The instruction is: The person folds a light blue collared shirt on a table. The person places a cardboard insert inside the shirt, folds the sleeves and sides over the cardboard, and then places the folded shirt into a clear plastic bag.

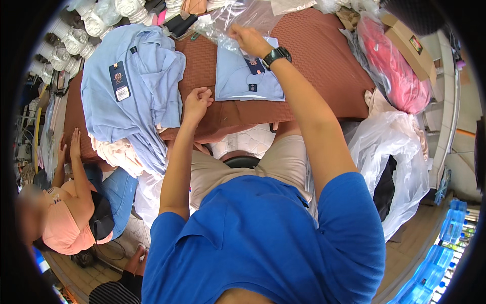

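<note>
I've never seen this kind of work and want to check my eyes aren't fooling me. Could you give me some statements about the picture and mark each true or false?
1. The folded light blue garment lies on a brown cloth. True.
2. The black watch is on the left wrist. False: the black watch is on the right wrist.
3. The right hand is at the clear plastic bag. True.
4. The left hand is spread flat on the folded garment. False: the left hand is beside it, fingers loosely curled.
5. The heap of blue garments is on the person's left. True.
</note>
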{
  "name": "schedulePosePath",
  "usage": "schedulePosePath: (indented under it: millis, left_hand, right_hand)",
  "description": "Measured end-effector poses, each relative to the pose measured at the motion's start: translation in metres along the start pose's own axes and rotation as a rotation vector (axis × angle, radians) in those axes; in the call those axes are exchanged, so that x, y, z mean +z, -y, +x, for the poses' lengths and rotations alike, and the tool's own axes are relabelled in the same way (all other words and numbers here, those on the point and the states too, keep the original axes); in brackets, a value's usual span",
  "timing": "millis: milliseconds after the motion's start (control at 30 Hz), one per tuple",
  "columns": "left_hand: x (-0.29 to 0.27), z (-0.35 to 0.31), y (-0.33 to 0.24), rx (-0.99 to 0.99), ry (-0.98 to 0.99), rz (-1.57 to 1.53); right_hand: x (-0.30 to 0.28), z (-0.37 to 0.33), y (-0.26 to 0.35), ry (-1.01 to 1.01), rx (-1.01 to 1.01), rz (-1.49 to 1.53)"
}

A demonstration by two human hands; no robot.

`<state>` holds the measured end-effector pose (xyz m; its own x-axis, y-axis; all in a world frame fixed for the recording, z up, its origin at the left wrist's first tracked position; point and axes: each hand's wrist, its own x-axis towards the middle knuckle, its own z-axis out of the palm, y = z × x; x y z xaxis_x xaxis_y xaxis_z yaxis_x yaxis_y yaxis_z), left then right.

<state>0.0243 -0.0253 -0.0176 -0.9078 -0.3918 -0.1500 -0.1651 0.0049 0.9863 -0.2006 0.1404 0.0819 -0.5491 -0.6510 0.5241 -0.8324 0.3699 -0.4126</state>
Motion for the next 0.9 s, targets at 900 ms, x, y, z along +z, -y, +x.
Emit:
schedulePosePath:
  millis: [900]
  left_hand:
    - [0.008, -0.024, -0.021, -0.221, 0.170, 0.258]
  right_hand:
    - [-0.040, -0.225, 0.057, -0.252, 1.017, 0.493]
